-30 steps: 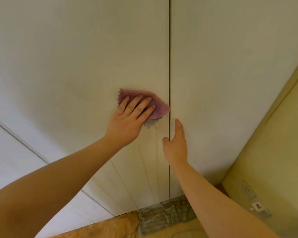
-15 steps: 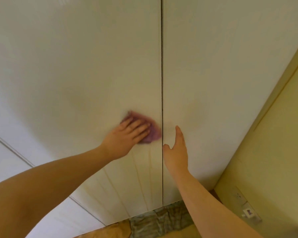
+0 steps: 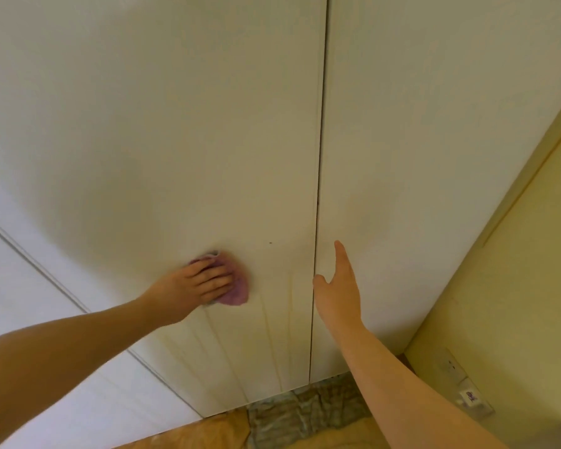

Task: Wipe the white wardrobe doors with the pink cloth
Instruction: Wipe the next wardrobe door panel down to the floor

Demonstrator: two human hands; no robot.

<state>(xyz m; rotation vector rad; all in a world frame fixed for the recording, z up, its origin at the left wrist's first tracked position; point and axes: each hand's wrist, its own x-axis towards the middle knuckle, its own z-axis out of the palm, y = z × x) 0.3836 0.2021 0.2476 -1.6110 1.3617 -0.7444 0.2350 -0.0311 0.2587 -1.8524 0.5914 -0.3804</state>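
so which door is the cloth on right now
The left door, just left of the dark gap: the left hand presses the pink cloth against it. The right door has only the bare right hand on it.

Cannot see most of the pink cloth: covered by the flat fingers of the left hand, only its far and right rim showing, and that blurred. Cannot tell whether the right hand, turned edge-on, touches the right wardrobe door or hangs just off it; hides its other fingers behind the forefinger. Loses both forearms past the bottom and left edges. Cuts off the left wardrobe door and the right one at the top edge. Cannot name the dark speck on the left door: too small. Cannot read the label below the blurred wall socket
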